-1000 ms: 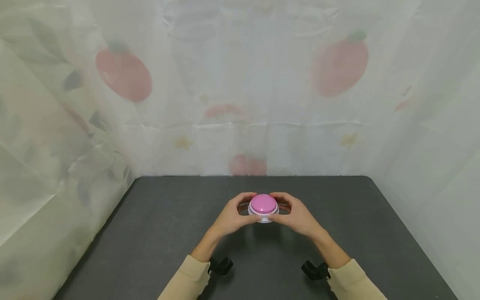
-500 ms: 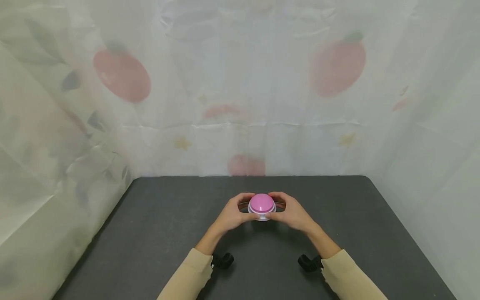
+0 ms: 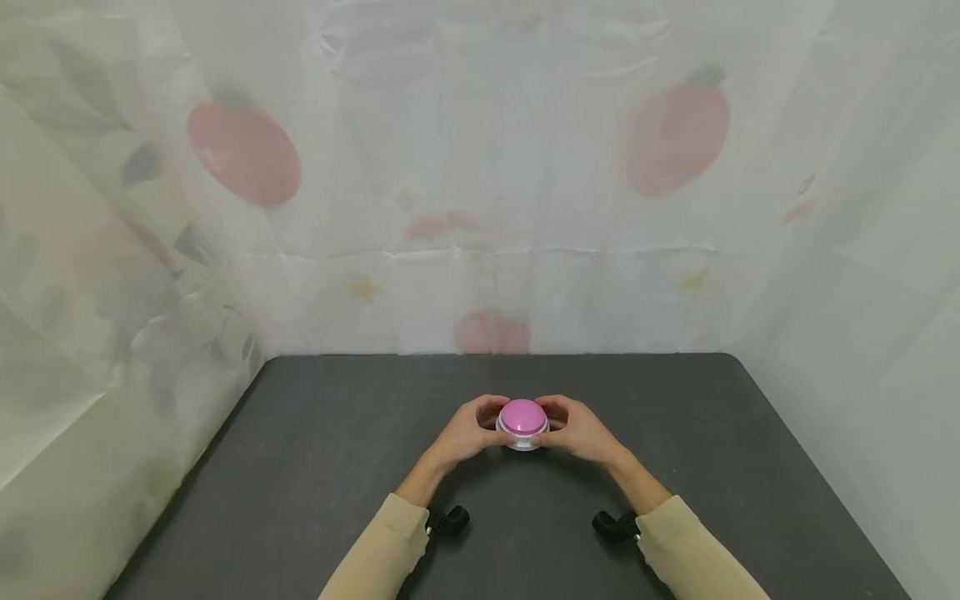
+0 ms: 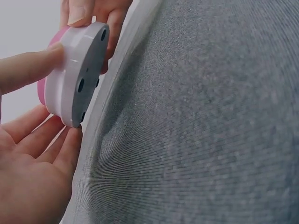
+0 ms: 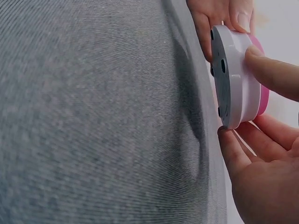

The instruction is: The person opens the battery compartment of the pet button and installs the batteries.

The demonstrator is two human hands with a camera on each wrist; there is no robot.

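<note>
Both hands hold the pink button (image 3: pixel 522 417) by its white base, just above the middle of the tabletop (image 3: pixel 300 467). The left hand (image 3: pixel 467 433) and the right hand (image 3: pixel 581 432) pinch its rim from opposite sides. I judge that setting it down flat needs an even lowering.

Your left hand (image 3: pixel 467 433) and right hand (image 3: pixel 577 432) flank the pink-domed, white-based round button (image 3: pixel 522 422) (lifted just clear) above the dark grey felt table (image 3: pixel 300 467).
</note>
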